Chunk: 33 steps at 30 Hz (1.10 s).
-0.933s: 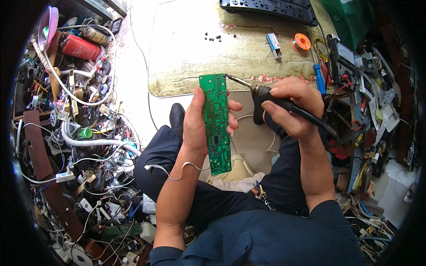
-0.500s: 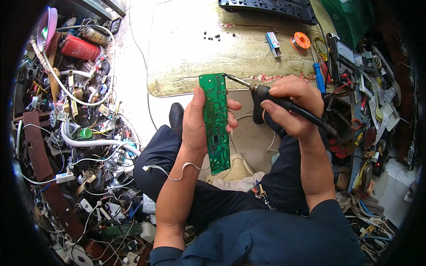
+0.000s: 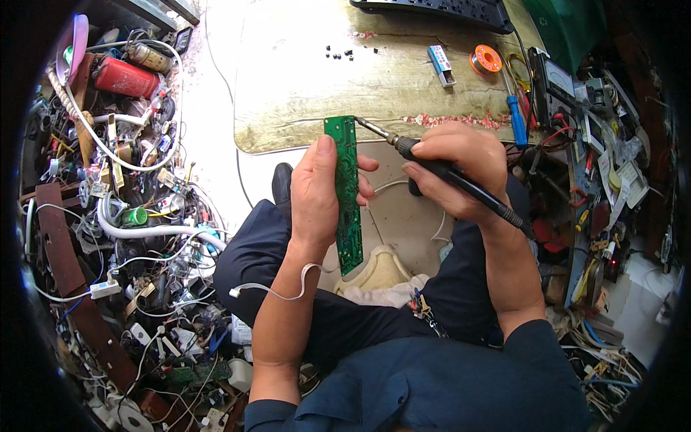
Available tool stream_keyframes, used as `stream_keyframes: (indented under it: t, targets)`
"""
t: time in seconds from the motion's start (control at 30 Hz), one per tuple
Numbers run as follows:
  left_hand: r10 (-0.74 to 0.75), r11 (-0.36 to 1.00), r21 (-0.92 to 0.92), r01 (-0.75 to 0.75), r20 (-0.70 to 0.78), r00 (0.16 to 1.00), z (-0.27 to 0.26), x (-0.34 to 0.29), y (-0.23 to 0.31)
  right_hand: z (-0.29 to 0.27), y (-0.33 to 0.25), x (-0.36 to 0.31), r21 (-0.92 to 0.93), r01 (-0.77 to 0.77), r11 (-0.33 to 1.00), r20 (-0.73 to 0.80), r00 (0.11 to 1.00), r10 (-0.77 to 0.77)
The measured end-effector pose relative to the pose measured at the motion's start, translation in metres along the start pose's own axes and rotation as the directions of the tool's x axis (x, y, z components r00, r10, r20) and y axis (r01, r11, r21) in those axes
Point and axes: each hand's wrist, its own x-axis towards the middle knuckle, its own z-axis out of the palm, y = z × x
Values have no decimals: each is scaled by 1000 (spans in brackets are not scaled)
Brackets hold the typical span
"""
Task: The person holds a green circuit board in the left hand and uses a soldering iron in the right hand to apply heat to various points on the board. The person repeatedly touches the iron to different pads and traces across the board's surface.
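Observation:
My left hand (image 3: pixel 314 191) grips a long green circuit board (image 3: pixel 347 180) by its sides, holding it upright above my lap. Its thumb lies along the left edge, and fingertips show past the right one. A white cable (image 3: pixel 291 294) with a small plug hangs over my left forearm. In my right hand (image 3: pixel 461 169) is a soldering iron (image 3: pixel 461 183) with a black handle, held like a pen. The iron's tip is at the board's upper right corner; whether it touches I cannot tell.
On the wooden table (image 3: pixel 302 79) are small black parts (image 3: pixel 349 52), a small box (image 3: pixel 441 66), an orange solder spool (image 3: pixel 486 60) and a blue screwdriver (image 3: pixel 517 119). A black panel (image 3: pixel 439 11) lies at the far edge. Piled cables and electronics (image 3: pixel 151 288) crowd both sides.
The circuit board has turned on its long axis and now looks narrower. The soldering iron and my right hand have shifted slightly left, with the tip still by the board's top corner.

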Motion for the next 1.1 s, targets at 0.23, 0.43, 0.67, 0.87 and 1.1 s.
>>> stream_keyframes:
  t: [0.23, 0.43, 0.67, 0.87, 1.1]
  targets:
    - [29, 998, 64, -25, -57, 998, -3, -3, 2, 6, 4, -2, -13, 6, 1000, 23, 1000, -6]
    - [193, 801, 598, -41, -193, 962, -12, 15, -22, 8, 6, 0, -103, -36, 994, 65, 997, 43]
    - [155, 943, 313, -116, -102, 983, -14, -4, -2, 2, 2, -5, -76, -116, 990, -154, 983, 104]
    - [-105, 926, -356, 123, 68, 992, -26, -1, 2, -1, -4, -3, -16, -118, 993, -117, 986, 115]
    - [-129, 839, -517, 170, 115, 985, -26, -1, 4, 3, -8, -1, 31, -63, 998, -47, 997, 65]
